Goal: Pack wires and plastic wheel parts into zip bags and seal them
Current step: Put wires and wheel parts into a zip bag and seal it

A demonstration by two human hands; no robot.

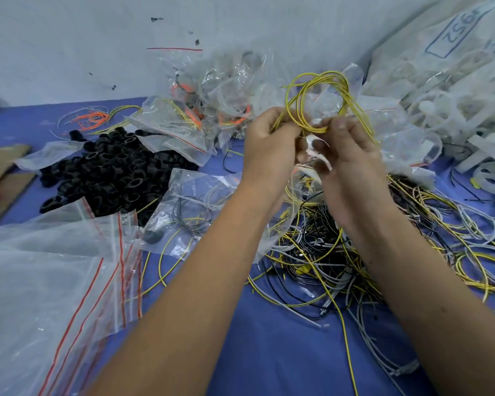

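Observation:
Both hands are raised over the blue table. My left hand and my right hand pinch a looped bundle of yellow wires, whose loops stand up above the fingers. Between the hands a clear zip bag hangs down; it is partly hidden by my fingers, and which hand holds its mouth I cannot tell. A tangled heap of yellow, black and grey wires lies under my right forearm. A pile of black plastic wheel parts sits to the left.
A stack of empty zip bags with red strips lies at the front left. Filled bags are heaped at the back by the wall. White plastic parts in large bags fill the right. Cardboard lies at the left edge.

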